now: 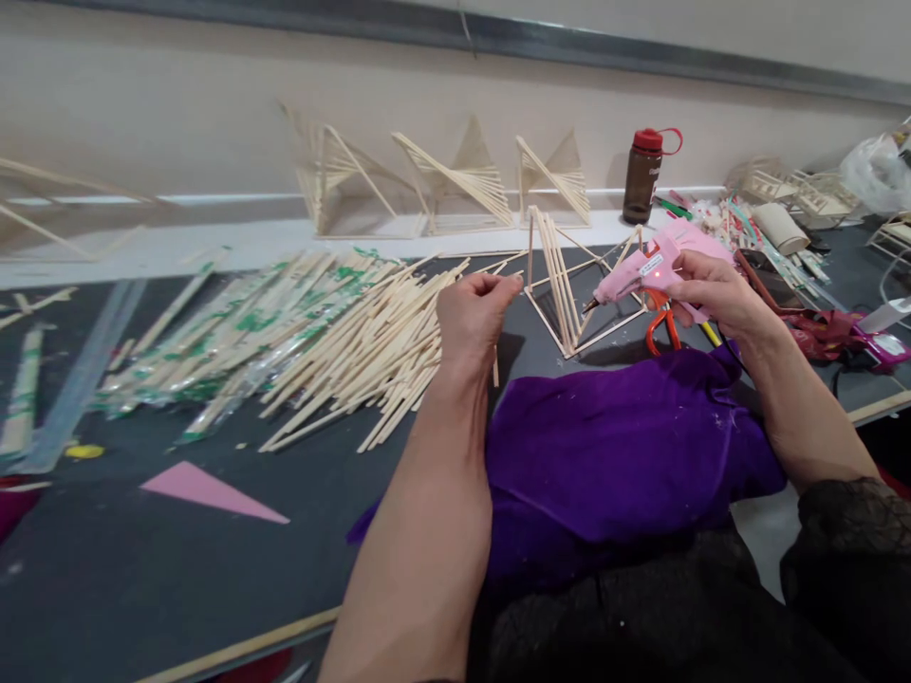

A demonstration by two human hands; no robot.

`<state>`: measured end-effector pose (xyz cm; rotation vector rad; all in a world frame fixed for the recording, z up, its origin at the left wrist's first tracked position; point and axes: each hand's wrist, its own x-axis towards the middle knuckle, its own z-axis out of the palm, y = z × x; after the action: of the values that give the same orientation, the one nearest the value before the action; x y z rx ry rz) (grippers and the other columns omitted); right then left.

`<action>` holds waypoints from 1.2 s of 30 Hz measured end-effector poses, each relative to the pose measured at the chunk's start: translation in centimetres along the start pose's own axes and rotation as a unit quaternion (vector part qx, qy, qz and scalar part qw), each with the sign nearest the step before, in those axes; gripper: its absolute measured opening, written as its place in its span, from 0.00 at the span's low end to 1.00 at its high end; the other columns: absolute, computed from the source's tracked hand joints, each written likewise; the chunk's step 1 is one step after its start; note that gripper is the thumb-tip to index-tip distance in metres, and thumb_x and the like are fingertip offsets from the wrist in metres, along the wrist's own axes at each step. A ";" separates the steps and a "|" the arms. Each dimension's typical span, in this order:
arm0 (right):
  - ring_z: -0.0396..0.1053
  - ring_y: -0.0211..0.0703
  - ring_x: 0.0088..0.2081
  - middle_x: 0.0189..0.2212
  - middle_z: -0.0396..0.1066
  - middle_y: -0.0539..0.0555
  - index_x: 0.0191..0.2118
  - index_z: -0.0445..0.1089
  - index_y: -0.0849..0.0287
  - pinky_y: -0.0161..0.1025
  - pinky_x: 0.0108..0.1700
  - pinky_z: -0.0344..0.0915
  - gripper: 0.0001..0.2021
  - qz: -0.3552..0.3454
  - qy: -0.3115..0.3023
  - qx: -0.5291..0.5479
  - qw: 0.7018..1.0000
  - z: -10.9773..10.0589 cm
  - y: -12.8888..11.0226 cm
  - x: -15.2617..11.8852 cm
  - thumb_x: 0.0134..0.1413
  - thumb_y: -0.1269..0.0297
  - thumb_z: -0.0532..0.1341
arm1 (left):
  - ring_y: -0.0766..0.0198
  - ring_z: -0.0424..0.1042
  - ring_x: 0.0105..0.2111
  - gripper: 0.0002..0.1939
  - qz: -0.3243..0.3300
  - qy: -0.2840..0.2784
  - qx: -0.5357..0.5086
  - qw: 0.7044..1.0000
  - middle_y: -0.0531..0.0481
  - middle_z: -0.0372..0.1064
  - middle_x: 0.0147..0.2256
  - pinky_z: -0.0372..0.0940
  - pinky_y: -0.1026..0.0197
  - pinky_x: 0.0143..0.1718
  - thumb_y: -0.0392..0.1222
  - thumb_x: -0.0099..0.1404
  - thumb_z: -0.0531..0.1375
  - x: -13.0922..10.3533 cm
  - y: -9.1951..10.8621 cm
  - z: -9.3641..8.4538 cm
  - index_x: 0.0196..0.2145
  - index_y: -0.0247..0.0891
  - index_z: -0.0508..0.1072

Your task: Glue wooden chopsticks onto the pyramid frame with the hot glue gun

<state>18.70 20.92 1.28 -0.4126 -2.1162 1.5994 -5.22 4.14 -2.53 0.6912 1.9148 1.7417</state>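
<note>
My right hand (712,289) grips a pink hot glue gun (659,267), its dark nozzle pointing down and left beside a small frame of wooden sticks (566,285) on the table. Left of that frame, my left hand (474,313) is closed, with thumb and fingers pinched together; what they hold, if anything, is hidden. The end of a wooden stick (496,365) shows just below this hand. A large pile of loose wooden sticks (370,346) lies under and left of it. Orange-handled scissors (663,327) rest beneath the glue gun.
Purple cloth (612,455) covers the near table edge. Packaged sticks (234,323), a clear ruler (85,379) and a pink paper triangle (213,493) lie left. Along the wall stand finished-looking twisted stick models (462,185) and a red-capped bottle (641,175). Mixed supplies (754,228) crowd the right.
</note>
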 end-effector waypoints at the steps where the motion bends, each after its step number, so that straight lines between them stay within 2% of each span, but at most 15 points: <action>1: 0.59 0.33 0.18 0.21 0.66 0.46 0.36 0.67 0.57 0.34 0.21 0.51 0.12 -0.001 0.001 0.007 1.000 0.0 0.1 0.0 0.49 0.60 0.68 | 0.73 0.52 0.18 0.07 0.034 0.027 -0.021 0.999 0.57 0.62 0.20 0.44 0.65 0.19 0.44 0.59 0.65 -0.5 0.4 0.0 0.29 0.39 0.74; 3: 0.60 0.33 0.18 0.22 0.67 0.47 0.36 0.67 0.58 0.34 0.21 0.52 0.11 -0.003 -0.003 0.021 1.000 0.0 0.3 0.0 0.50 0.61 0.68 | 0.74 0.54 0.18 0.06 0.044 -0.030 -0.056 0.997 0.54 0.69 0.24 0.45 0.65 0.19 0.42 0.57 0.66 -1.6 1.3 0.3 0.33 0.38 0.77; 6: 0.60 0.33 0.18 0.22 0.67 0.46 0.37 0.68 0.59 0.34 0.21 0.52 0.11 -0.007 -0.010 0.037 0.999 0.1 0.6 0.0 0.50 0.62 0.68 | 0.74 0.61 0.18 0.10 0.001 -0.153 -0.080 0.985 0.49 0.75 0.33 0.45 0.66 0.18 0.41 0.55 0.67 -2.9 2.0 1.3 0.36 0.38 0.80; 9: 0.60 0.33 0.18 0.22 0.68 0.46 0.38 0.69 0.59 0.33 0.20 0.51 0.10 -0.004 -0.011 0.037 0.999 0.4 0.7 0.1 0.51 0.63 0.68 | 0.73 0.65 0.19 0.09 -0.024 -0.202 -0.088 0.975 0.46 0.77 0.35 0.46 0.67 0.17 0.41 0.55 0.68 -3.4 1.9 2.2 0.35 0.37 0.80; 12: 0.60 0.33 0.18 0.22 0.67 0.47 0.39 0.70 0.59 0.34 0.20 0.52 0.10 -0.003 -0.016 0.036 0.999 0.7 0.5 0.0 0.51 0.62 0.68 | 0.74 0.63 0.18 0.06 -0.040 -0.211 -0.075 0.974 0.46 0.77 0.31 0.46 0.67 0.17 0.41 0.56 0.67 -3.3 1.6 2.5 0.29 0.36 0.79; 17: 0.61 0.32 0.18 0.27 0.71 0.48 0.40 0.71 0.59 0.33 0.19 0.51 0.12 -0.010 -0.020 0.041 0.999 0.7 0.4 0.0 0.51 0.62 0.68 | 0.75 0.62 0.17 0.06 -0.069 -0.187 -0.067 0.978 0.47 0.76 0.28 0.45 0.68 0.15 0.38 0.57 0.65 -3.1 1.5 2.4 0.24 0.36 0.75; 20: 0.62 0.32 0.18 0.26 0.70 0.48 0.39 0.70 0.59 0.33 0.20 0.53 0.11 -0.015 -0.011 0.049 0.999 0.7 0.6 0.1 0.51 0.62 0.68 | 0.75 0.63 0.17 0.06 -0.079 -0.195 -0.070 0.975 0.46 0.76 0.29 0.45 0.68 0.15 0.39 0.57 0.66 -3.2 1.7 2.4 0.25 0.35 0.75; 25: 0.61 0.32 0.17 0.23 0.69 0.47 0.36 0.69 0.59 0.34 0.21 0.52 0.10 -0.008 -0.008 0.046 0.999 0.8 0.6 0.2 0.50 0.63 0.67 | 0.74 0.64 0.17 0.06 -0.087 -0.219 -0.116 0.965 0.45 0.77 0.31 0.46 0.69 0.14 0.40 0.58 0.66 -3.3 1.8 2.5 0.32 0.35 0.79; 29: 0.61 0.33 0.17 0.23 0.69 0.47 0.35 0.68 0.59 0.34 0.21 0.52 0.08 -0.005 0.004 0.046 0.999 0.9 0.5 0.2 0.49 0.65 0.66 | 0.74 0.62 0.16 0.06 -0.087 -0.202 -0.136 0.966 0.45 0.76 0.28 0.46 0.69 0.13 0.40 0.59 0.65 -3.2 1.8 2.4 0.30 0.34 0.78; 32: 0.60 0.33 0.17 0.22 0.69 0.47 0.34 0.68 0.59 0.34 0.21 0.50 0.07 -0.004 0.015 0.047 0.999 0.9 0.5 0.2 0.49 0.66 0.66 | 0.74 0.63 0.17 0.06 -0.098 -0.202 -0.129 0.966 0.45 0.77 0.30 0.47 0.69 0.14 0.39 0.55 0.67 -3.1 1.9 2.2 0.32 0.35 0.79; 36: 0.59 0.34 0.17 0.19 0.65 0.46 0.33 0.68 0.58 0.34 0.20 0.49 0.07 -0.002 0.026 0.049 0.998 0.9 0.4 0.2 0.49 0.64 0.66 | 0.73 0.65 0.18 0.13 -0.103 -0.204 -0.122 0.966 0.47 0.78 0.30 0.48 0.69 0.15 0.33 0.46 0.71 -3.1 1.8 2.1 0.33 0.36 0.79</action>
<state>18.01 20.36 0.71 -0.4137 -1.9897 1.6637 -1.34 3.88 -0.92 0.6697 1.4125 1.5299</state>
